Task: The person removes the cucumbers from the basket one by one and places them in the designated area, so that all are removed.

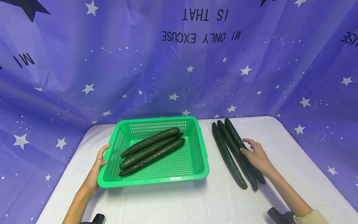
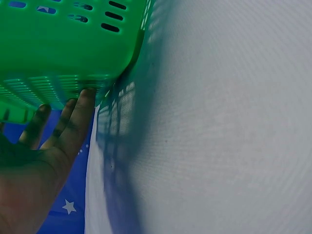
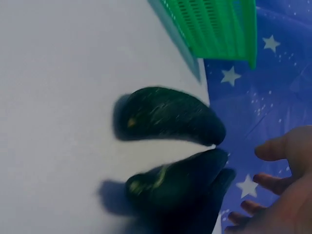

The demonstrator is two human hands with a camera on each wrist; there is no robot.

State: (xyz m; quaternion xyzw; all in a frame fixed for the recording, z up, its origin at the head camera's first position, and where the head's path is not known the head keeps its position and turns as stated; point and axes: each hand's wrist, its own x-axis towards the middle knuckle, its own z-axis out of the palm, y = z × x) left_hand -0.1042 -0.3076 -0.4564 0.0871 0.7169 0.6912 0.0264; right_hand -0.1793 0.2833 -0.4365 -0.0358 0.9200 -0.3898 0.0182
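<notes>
Pale sleeve (image 1: 312, 217) nearest, my right hand (image 1: 255, 156) hangs loosely spread, empty, over cucumbers (image 1: 235, 149) beside the basket (image 1: 153, 182), which my left hand (image 1: 95, 169), fingers straight, touches; closing off-centre, I could roll one.

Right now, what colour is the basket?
The basket is bright green; it shows best in the head view.

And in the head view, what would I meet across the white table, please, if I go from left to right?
Bare left hand → green perforated plastic basket → leftmost long, dark green cucumber outside it → bare right hand.
</notes>
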